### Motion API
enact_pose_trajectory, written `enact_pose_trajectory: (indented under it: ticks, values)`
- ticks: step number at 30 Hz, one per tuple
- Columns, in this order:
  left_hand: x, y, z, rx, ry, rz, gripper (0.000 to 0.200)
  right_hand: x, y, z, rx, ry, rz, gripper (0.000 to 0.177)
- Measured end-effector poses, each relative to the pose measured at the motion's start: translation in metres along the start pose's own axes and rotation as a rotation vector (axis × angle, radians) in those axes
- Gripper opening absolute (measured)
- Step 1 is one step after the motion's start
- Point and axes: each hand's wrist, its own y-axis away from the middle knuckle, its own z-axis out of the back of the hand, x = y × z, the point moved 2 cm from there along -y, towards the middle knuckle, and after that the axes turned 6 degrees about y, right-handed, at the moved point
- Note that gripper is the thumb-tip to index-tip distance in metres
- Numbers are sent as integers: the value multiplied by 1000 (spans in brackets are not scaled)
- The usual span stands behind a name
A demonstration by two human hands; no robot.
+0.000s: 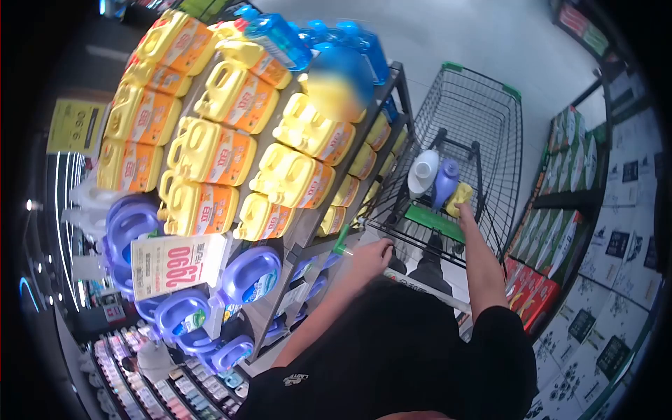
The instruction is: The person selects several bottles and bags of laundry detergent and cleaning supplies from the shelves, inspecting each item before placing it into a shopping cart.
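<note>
Right hand (465, 212) fingers curl round yellow bottle (458, 195) at cart (498, 126) near edge, touching purple bottle (446, 180) beside white bottle (423, 172), left hand (372, 256) closed on handle (341, 240); best seat it upright, cart steady.

A white price card (175, 264), well left of the left hand (371, 255), reads 29.90 in red digits. Farther left, a yellow sign (75, 126) shows 9.90. The orange labels on the jugs (210, 150) carry white characters too small to read.
</note>
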Motion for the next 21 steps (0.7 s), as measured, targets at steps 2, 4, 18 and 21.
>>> enact_pose_trajectory:
  ticks: [2, 4, 18, 21]
  values:
    - [5, 0, -3, -45, 22, -74, 19, -19, -29, 14, -264, 179, -27, 47]
    - [6, -1, -1, -46, -11, -79, 19, 17, 9, 13, -343, 56, 24, 33]
    - [9, -5, 2, -37, 123, -72, 31, 200, 165, -119, 29, 249, 736, 32]
    - [13, -3, 0, -86, 166, -119, 29, 266, 266, -225, 474, 442, 1000, 26]
